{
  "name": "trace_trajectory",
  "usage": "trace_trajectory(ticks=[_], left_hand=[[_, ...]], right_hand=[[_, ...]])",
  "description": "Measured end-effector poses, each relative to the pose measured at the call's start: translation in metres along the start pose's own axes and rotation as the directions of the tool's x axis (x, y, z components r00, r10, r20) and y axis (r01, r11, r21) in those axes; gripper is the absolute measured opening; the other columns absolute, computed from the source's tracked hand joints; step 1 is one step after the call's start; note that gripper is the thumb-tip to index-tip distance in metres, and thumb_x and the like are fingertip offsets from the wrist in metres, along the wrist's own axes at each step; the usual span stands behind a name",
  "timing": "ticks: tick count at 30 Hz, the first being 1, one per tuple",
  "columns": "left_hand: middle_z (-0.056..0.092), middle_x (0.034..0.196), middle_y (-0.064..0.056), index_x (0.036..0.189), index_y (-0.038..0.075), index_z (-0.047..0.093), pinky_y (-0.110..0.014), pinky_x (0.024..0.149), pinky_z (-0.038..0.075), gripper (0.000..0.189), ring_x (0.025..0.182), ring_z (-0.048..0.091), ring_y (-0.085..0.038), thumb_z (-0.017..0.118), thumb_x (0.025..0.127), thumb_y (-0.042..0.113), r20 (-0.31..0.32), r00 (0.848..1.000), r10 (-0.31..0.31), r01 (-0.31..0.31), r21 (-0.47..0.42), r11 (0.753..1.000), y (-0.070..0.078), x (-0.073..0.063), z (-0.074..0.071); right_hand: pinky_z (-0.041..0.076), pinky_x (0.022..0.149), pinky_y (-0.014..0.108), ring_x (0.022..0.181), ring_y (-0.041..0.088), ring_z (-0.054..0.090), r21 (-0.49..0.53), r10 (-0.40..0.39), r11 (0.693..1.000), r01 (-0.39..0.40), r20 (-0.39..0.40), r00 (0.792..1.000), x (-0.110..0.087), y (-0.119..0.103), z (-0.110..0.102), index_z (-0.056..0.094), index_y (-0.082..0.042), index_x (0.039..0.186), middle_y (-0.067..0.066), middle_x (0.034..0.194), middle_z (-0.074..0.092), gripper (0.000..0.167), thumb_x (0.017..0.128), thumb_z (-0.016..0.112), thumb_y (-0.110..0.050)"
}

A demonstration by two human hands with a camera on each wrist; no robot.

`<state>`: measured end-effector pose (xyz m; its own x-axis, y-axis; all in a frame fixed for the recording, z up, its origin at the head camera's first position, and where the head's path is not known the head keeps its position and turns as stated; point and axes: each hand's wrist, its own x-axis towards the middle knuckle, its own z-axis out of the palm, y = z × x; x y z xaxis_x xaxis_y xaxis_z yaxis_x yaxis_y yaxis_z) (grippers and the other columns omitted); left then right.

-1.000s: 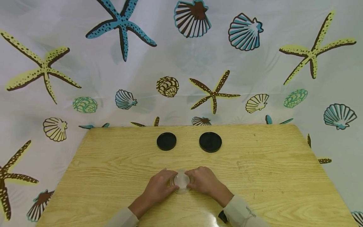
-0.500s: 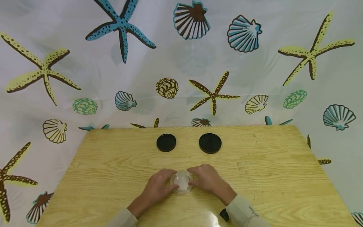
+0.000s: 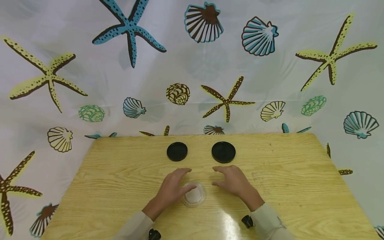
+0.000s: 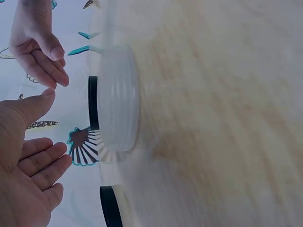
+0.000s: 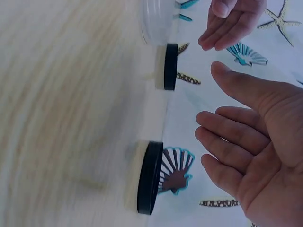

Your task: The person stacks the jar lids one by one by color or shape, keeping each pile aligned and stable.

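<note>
A clear, round, low plastic container (image 3: 194, 197) with ridges around its side stands on the wooden table, in front of the person. My left hand (image 3: 171, 188) is at its left, fingers and thumb spread, with the thumb overlapping the rim in the head view. The left wrist view has the container (image 4: 117, 101) apart from the left hand (image 4: 28, 175). Off to the container's right, my right hand (image 3: 237, 181) is held with fingers extended and nothing in it. Farther back lie two round black lids, a smaller one (image 3: 177, 152) on the left and a larger one (image 3: 223, 152) on the right.
The wooden table (image 3: 294, 180) reaches back to a white cloth (image 3: 168, 56) printed with starfish and shells, which hangs behind it and down both sides. Small black devices (image 3: 247, 221) are at the wrists.
Both hands have let go of the container and lifted away, the right one moving farther off to the right. The container and the black lids have stayed in place.
</note>
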<state>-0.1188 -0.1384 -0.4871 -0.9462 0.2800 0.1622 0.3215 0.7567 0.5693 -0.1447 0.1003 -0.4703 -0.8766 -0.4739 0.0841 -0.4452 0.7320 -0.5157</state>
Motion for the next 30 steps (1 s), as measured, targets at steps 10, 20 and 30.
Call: trace_trajectory(ticks=[10, 20, 30], left_hand=[[0.061, 0.128, -0.011, 0.126, 0.007, 0.059, -0.045, 0.097, 0.050, 0.054, 0.120, 0.057, -0.029, 0.076, 0.080, 0.031, -0.071, 0.997, 0.042, -0.044, -0.032, 0.999, 0.012, 0.030, 0.003], [0.055, 0.137, -0.009, 0.135, 0.012, 0.052, -0.047, 0.102, 0.046, 0.063, 0.127, 0.051, -0.029, 0.075, 0.081, 0.036, 0.000, 1.000, -0.002, 0.002, -0.107, 0.994, 0.027, 0.069, 0.007], [0.048, 0.143, -0.009, 0.141, 0.012, 0.046, -0.050, 0.105, 0.042, 0.072, 0.133, 0.044, -0.031, 0.075, 0.081, 0.038, 0.090, 0.993, -0.080, 0.093, -0.151, 0.984, 0.029, 0.095, 0.022]], right_hand=[[0.056, 0.080, 0.041, 0.067, 0.022, 0.065, 0.004, 0.036, 0.999, -0.036, -0.101, 0.994, 0.001, 0.010, -0.030, 0.063, -0.008, 0.125, 0.009, 0.099, 0.073, 0.054, 0.078, 0.077, -0.029], [0.052, 0.088, 0.049, 0.086, 0.031, 0.066, 0.012, 0.131, 0.991, -0.130, -0.069, 0.989, 0.014, 0.039, -0.051, 0.053, -0.006, 0.135, 0.017, 0.106, 0.070, 0.065, 0.080, 0.076, -0.032], [0.046, 0.096, 0.055, 0.121, 0.043, 0.051, 0.049, 0.213, 0.976, -0.212, -0.025, 0.977, 0.024, 0.065, -0.052, 0.043, -0.004, 0.142, 0.021, 0.137, 0.051, 0.076, 0.080, 0.077, -0.031]])
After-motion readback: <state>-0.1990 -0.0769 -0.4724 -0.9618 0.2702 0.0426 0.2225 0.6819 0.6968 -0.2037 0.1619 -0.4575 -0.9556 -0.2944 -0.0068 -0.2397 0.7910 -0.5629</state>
